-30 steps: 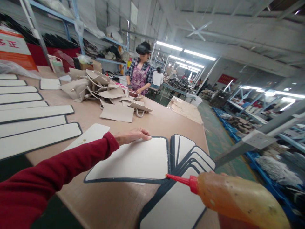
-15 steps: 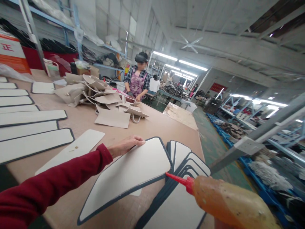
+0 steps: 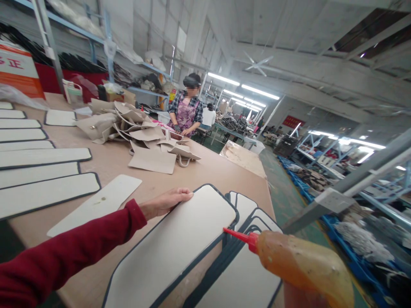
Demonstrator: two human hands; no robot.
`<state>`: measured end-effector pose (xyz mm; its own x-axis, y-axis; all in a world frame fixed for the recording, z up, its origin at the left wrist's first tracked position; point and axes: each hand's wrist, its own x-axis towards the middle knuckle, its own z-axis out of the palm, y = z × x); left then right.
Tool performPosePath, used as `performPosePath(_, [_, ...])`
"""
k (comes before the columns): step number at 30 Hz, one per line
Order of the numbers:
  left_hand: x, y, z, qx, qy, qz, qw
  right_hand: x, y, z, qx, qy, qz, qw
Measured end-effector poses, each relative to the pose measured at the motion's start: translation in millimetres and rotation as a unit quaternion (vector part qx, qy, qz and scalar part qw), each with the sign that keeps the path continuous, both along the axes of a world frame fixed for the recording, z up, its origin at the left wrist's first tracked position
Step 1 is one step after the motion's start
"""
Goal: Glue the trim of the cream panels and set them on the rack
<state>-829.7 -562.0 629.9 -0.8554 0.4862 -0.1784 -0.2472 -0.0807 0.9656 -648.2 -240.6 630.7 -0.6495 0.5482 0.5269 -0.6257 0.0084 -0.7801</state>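
Strip lights (image 3: 260, 92) are glowing over a long workshop, and a tan bench (image 3: 224, 171) is filling the foreground. The left hand (image 3: 167, 202), in a red sleeve, is pinching the far edge of a white, dark-bordered panel (image 3: 180, 239), thumb on top; this panel is slanting across the front of the bench. The right hand (image 3: 300, 295), mostly hidden, is gripping an amber squeeze bottle (image 3: 302, 261). The bottle's red nozzle (image 3: 239, 235) is pointing at the panel's right border; whether the tip is touching, I cannot tell. Beside the panel, more bordered pieces (image 3: 244, 273) are lying fanned out, overlapping. On the left, a row of similar panels (image 3: 45, 158) is resting near a borderless white strip (image 3: 99, 205). Farther back, beige pieces (image 3: 144, 132) are sitting heaped, and a co-worker (image 3: 186, 111) in a patterned apron is standing beyond them.
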Motion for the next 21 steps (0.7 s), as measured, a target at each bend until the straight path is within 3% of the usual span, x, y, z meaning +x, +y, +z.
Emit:
performPosePath(6, [1,-4,-3.9,0.012,-0.017,-0.016,1.000,0,-6,-3.8,-0.007,-0.016,-0.013,1.000])
performPosePath(13, [6,-5,1.6,0.017,-0.039,-0.012,0.999,-11,-48,30.7,-0.034,0.008,-0.055,0.998])
performPosePath(16, [6,-5,2.9,0.019,-0.039,-0.014,0.999,-14,-46,34.2,-0.063,-0.004,-0.069,0.996])
performPosePath(21, [5,-4,-1.1,0.026,-0.043,-0.028,0.998,-15,-37,34.6,-0.039,-0.034,-0.066,0.996])
